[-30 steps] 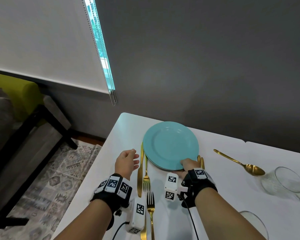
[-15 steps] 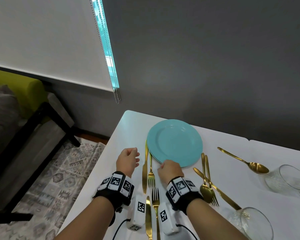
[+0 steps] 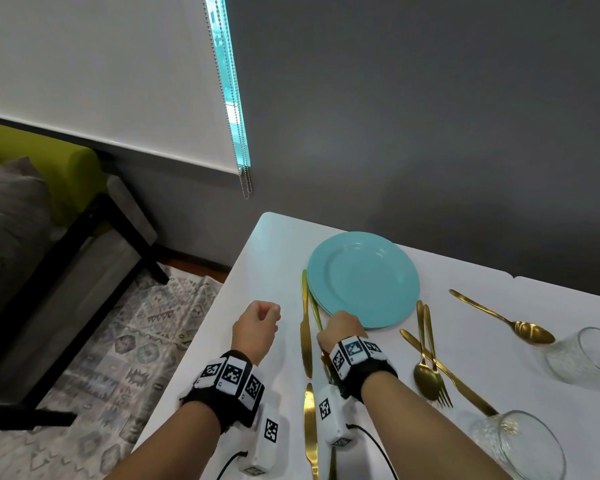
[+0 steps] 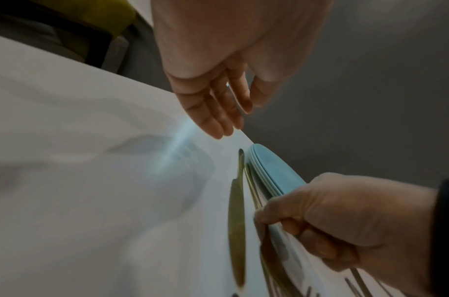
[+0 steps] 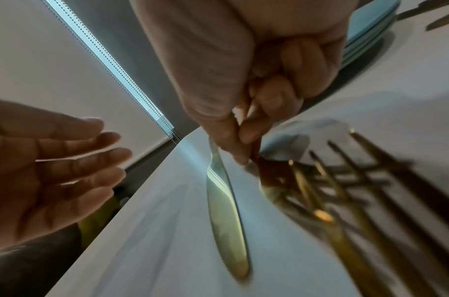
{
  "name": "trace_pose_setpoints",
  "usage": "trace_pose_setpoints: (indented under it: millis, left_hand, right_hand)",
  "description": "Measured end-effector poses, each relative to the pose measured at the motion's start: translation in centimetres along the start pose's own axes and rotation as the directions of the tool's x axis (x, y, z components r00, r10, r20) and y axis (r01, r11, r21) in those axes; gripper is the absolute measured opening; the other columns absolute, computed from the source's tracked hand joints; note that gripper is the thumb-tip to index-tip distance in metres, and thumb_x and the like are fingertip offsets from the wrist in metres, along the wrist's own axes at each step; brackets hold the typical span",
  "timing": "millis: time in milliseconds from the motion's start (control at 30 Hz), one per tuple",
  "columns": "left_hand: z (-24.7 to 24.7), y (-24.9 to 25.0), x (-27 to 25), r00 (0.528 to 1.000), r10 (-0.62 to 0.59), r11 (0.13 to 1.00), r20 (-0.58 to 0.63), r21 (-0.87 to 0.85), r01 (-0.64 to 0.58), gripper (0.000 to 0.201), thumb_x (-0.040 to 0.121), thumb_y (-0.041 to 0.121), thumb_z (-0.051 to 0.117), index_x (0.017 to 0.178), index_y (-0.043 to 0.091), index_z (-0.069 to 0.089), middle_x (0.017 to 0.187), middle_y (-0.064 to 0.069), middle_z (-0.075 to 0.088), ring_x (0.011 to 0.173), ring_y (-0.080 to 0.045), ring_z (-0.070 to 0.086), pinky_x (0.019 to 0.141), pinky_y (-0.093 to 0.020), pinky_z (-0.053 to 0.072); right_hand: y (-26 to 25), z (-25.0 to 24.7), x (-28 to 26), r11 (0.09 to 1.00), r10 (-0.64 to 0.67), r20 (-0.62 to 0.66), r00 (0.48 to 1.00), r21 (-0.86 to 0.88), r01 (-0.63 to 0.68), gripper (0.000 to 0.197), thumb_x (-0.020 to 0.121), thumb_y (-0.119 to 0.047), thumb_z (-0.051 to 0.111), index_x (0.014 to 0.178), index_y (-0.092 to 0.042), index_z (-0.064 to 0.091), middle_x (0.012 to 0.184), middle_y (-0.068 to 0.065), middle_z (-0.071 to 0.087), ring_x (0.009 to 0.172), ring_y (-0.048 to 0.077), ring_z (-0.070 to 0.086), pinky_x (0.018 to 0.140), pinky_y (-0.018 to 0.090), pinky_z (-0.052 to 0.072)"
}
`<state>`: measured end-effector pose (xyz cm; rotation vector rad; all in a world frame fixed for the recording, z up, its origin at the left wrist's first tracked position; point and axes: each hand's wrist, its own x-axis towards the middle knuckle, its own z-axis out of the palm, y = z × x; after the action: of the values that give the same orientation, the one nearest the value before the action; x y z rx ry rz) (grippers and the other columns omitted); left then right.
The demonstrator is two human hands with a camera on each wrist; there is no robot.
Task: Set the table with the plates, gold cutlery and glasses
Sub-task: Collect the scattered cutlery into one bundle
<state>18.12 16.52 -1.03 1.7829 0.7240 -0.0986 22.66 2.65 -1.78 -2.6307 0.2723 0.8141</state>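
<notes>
A gold fork (image 5: 256, 152) is pinched by the right hand (image 3: 340, 330) at frame centre, long axis toward the plates (image 3: 364, 278); left hand (image 3: 257, 327) idle, loosely curled.

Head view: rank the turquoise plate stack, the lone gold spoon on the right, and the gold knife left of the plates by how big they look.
1. Turquoise plate stack
2–3. Gold spoon and gold knife: alike in length, unranked.

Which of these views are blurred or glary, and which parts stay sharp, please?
Head view: sharp throughout, edges bowed by the wide lens, the round turquoise plate evenly lit. Left wrist view: soft all over, a pale window streak across the white table. Right wrist view: the gold fork is motion-smeared, while the gold knife glares with window light.
</notes>
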Motion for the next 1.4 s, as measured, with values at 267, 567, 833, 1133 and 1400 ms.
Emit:
trace_pose_setpoints:
  millis: [267,567,833,1133,1400]
  left_hand:
    - [2.7,1.4,-1.1,0.934,0.263,0.896,0.242,0.298,-0.329,0.021,0.093,0.018,0.053,0.112,0.017,0.061,0.105,0.001,0.065,0.093,-0.011,0.057,0.084,-0.018,0.041]
    - [4.5,2.1,-1.9,0.646,0.356,0.190,0.675,0.624,-0.758,0.027,0.094,0.029,0.048,0.117,0.028,0.063,0.133,0.010,0.054,0.141,-0.016,0.024,0.116,-0.042,-0.009]
    - [3.2,4.7,-0.9,0.626,0.260,0.100,0.735,0.624,-0.775,0.022,0.092,0.028,0.049,0.106,0.030,0.067,0.106,0.005,0.068,0.109,-0.013,0.056,0.118,-0.040,0.000]
    - [0.8,5.1,0.2,0.707,0.218,0.322,0.673,0.634,-0.703,0.019,0.090,0.030,0.056,0.102,0.025,0.069,0.102,0.007,0.069,0.090,-0.010,0.058,0.082,-0.020,0.042]
    - [1.4,4.1,0.2,0.754,0.124,0.373,0.645,0.674,-0.638,0.017,0.089,0.033,0.056,0.100,0.028,0.068,0.097,0.007,0.069,0.088,-0.010,0.056,0.085,-0.023,0.045]
  right_hand:
    - [3.0,-0.9,-1.8,0.994,-0.109,0.106,0.988,0.038,0.106,0.019,0.082,-0.021,0.064,0.086,-0.003,0.070,0.090,0.011,0.071,0.086,0.022,0.068,0.064,0.024,0.051]
    - [5.3,-4.5,-4.5,0.949,-0.313,0.092,0.945,0.072,0.307,0.021,0.090,-0.023,0.056,0.082,-0.009,0.069,0.088,0.009,0.070,0.082,0.020,0.062,0.080,0.032,0.051]
    - [6.4,-5.4,-4.9,0.936,-0.304,-0.011,0.953,0.185,0.301,0.030,0.088,-0.033,0.062,0.088,-0.005,0.070,0.093,0.010,0.070,0.080,0.019,0.059,0.075,0.031,0.049]
    - [10.7,-7.8,-2.4,0.972,0.044,-0.115,0.992,0.233,-0.016,0.025,0.094,-0.022,0.049,0.105,-0.009,0.067,0.109,0.006,0.068,0.104,0.022,0.061,0.084,0.025,0.045]
    - [11.1,-5.1,-5.3,0.999,0.017,0.439,0.899,-0.039,0.000,0.026,0.083,-0.012,0.062,0.108,-0.009,0.067,0.085,0.002,0.062,0.057,0.007,0.052,0.058,0.017,0.047]
